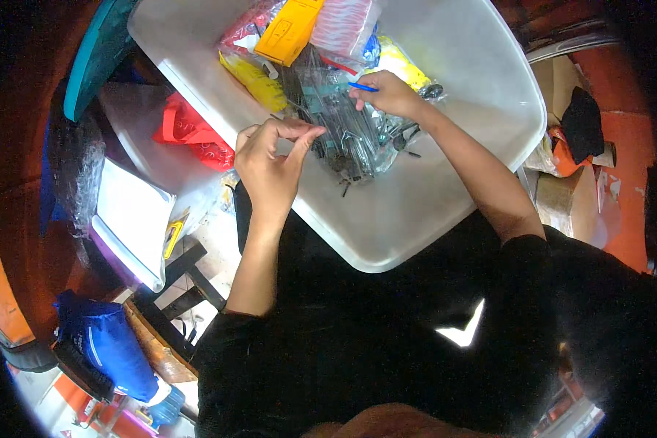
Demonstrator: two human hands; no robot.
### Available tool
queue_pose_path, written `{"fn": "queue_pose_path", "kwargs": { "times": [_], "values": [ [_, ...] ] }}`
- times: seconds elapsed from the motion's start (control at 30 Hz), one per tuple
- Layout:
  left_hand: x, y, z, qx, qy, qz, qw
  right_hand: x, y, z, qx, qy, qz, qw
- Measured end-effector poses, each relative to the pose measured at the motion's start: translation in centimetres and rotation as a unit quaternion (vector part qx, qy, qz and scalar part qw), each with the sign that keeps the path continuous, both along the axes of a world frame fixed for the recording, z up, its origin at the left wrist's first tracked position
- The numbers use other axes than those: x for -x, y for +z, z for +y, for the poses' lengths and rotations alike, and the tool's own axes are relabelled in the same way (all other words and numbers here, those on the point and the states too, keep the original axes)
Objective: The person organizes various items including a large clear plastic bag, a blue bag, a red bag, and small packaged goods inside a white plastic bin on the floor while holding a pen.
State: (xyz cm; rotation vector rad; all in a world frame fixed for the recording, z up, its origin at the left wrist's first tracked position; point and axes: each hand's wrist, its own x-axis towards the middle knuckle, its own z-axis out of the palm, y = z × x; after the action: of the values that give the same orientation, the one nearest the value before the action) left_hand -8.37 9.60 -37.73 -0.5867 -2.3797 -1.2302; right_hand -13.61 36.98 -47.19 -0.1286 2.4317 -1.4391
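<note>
A large whitish plastic tub [416,219] lies before me with packets heaped in it. Over its left rim is my left hand [274,153], thumb and forefinger pinched together; whether something thin is between them cannot be made out. My right hand [386,96] is inside the tub, its fingers closed on a blue pen [363,87]. Below and between the hands lie clear plastic bags of dark, thin items [345,131]. Beyond them are a yellow-orange box [290,30], a pack of pink-and-white items [342,24], a yellow packet on the left [254,82] and another on the right [399,63].
Left of the tub are a red bag [189,128], an open book or pad with white pages [134,213] and a yellow-handled tool [172,239]. A blue bag [112,345] lies at lower left. Right of the tub stand cardboard boxes [566,202] with a black cloth [582,123] above.
</note>
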Motion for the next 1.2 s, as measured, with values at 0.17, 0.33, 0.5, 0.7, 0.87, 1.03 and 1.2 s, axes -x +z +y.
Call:
{"fn": "queue_pose_path", "kwargs": {
  "times": [0.17,0.33,0.5,0.7,0.87,1.03,1.2],
  "values": [
    [-0.1,0.3,-0.1,0.002,0.007,-0.008,1.000,0.1,-0.1,0.1,0.024,-0.014,-0.038,0.999],
    [0.1,-0.3,-0.2,0.023,0.000,0.005,1.000,0.2,-0.2,0.2,0.011,-0.005,-0.024,1.000],
    [0.2,-0.2,-0.4,0.057,-0.011,-0.008,0.998,0.2,0.3,0.0,-0.003,-0.003,-0.033,0.999],
    [0.1,-0.1,-0.1,0.058,-0.004,-0.021,0.998,-0.1,-0.2,0.0,0.004,0.003,-0.032,0.999],
    [0.1,-0.4,0.0,0.083,0.007,0.001,0.997,-0.2,-0.4,0.0,-0.004,0.011,-0.040,0.999],
    [0.4,0.3,0.1,0.104,0.006,0.023,0.994,0.3,-0.6,0.4,0.012,0.014,-0.039,0.999],
    [0.5,0.1,0.0,0.130,0.002,0.018,0.991,0.2,-0.9,0.5,0.025,0.018,-0.046,0.998]
  ]
}}
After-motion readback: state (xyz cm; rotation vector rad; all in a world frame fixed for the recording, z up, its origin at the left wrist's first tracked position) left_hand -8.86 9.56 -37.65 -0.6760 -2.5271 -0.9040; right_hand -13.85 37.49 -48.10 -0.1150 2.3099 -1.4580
